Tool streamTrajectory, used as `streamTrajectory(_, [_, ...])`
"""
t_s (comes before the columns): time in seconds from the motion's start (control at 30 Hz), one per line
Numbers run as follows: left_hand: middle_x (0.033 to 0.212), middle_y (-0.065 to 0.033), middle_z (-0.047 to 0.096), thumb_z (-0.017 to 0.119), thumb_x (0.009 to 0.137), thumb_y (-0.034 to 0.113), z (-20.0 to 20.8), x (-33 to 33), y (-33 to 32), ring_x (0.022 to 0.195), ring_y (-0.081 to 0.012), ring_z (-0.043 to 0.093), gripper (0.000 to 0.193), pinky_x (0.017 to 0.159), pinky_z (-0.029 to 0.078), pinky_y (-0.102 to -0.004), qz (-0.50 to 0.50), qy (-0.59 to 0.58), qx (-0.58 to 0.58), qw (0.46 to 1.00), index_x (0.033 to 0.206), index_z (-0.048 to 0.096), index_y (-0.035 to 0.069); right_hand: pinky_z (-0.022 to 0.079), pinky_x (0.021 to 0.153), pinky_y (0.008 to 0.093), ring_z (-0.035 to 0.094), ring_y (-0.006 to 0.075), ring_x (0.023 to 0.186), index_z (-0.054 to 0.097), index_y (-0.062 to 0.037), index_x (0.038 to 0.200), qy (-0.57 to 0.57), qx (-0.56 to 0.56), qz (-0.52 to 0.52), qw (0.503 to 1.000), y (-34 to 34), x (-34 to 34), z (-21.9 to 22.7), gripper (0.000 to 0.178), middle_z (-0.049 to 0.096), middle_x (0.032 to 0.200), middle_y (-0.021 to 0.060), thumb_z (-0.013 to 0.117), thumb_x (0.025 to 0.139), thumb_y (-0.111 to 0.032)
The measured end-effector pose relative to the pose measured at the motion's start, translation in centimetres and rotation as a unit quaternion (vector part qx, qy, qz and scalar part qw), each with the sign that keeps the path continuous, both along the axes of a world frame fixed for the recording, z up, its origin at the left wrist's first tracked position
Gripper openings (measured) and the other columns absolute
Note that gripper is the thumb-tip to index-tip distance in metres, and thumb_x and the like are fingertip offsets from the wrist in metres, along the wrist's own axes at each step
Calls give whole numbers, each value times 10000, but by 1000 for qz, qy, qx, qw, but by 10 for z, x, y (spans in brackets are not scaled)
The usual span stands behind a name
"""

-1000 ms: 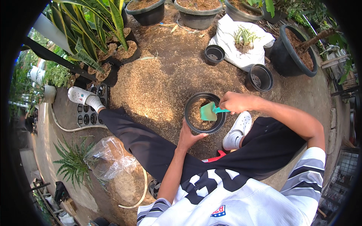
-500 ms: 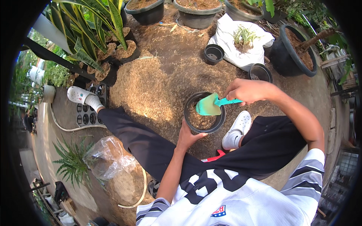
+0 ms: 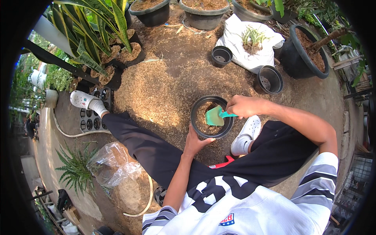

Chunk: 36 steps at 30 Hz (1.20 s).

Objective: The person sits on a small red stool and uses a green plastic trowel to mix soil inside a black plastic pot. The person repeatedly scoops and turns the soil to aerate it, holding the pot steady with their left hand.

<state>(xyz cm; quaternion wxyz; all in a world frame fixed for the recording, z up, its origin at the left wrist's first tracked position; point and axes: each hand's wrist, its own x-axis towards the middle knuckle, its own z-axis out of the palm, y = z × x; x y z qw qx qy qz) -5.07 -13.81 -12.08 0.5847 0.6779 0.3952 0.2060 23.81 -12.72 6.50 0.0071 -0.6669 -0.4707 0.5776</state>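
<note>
The pot is sitting in the middle of the frame on husk-strewn ground, black and round, partly filled with brownish husk mix; the left hand is cupping its lower rim from below, its grip clenched on the rim; the right hand is reaching in from the right, its grip clenched on the handle of a green scoop, whose blade is lying inside the pot, just over the mix; a white shoe is resting just right of the pot, and a second white shoe is lying at the left of the frame beside a black seedling tray; two small empty black pots are standing in the upper right, near a white sack holding a small green plant; a large soil-filled pot is standing at the far right; long-leaved plants are filling the upper left; a clear plastic bag is lying in the lower left, next to a spiky green plant and a pale hose
</note>
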Motion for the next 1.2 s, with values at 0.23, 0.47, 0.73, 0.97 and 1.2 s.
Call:
streamTrajectory(0.23, [1552,-215,438,954,655,436,1,1,1,1462,-365,451,1215,1215,379,-483,-3,5,-6,1000,1595,313,10,292,404,274,369,69,455,691,8,1220,75,-86,-96,989,12,0,40,354,532,672,13,563,1002,-240])
streamTrajectory(0.47, [1572,-224,430,965,653,441,-6,0,-1,1466,-364,454,1250,1213,384,-477,-2,7,1,1000,1604,281,3,296,387,245,389,40,445,703,24,1156,69,-43,-65,995,25,23,89,348,533,636,-4,573,986,-249])
streamTrajectory(0.73, [1569,-227,432,967,663,444,-5,1,0,1460,-353,464,1275,1214,391,-477,-6,-11,-5,1000,1617,243,8,407,449,329,517,127,504,663,24,985,-51,-40,20,998,10,20,10,330,609,696,75,538,991,-282])
streamTrajectory(0.97, [1563,-225,435,964,670,435,0,1,0,1456,-350,466,1261,1211,395,-478,-5,-4,-3,1000,1613,244,11,398,447,315,507,119,509,697,13,1036,-22,-44,-19,999,6,7,-4,327,611,710,55,561,997,-282])
streamTrajectory(1.2, [1561,-221,435,962,669,443,-3,1,0,1460,-350,461,1265,1211,394,-480,-6,-7,-9,1000,1616,242,13,353,422,283,434,77,474,698,-9,1080,33,-80,-72,994,9,9,4,298,560,671,10,560,1011,-264])
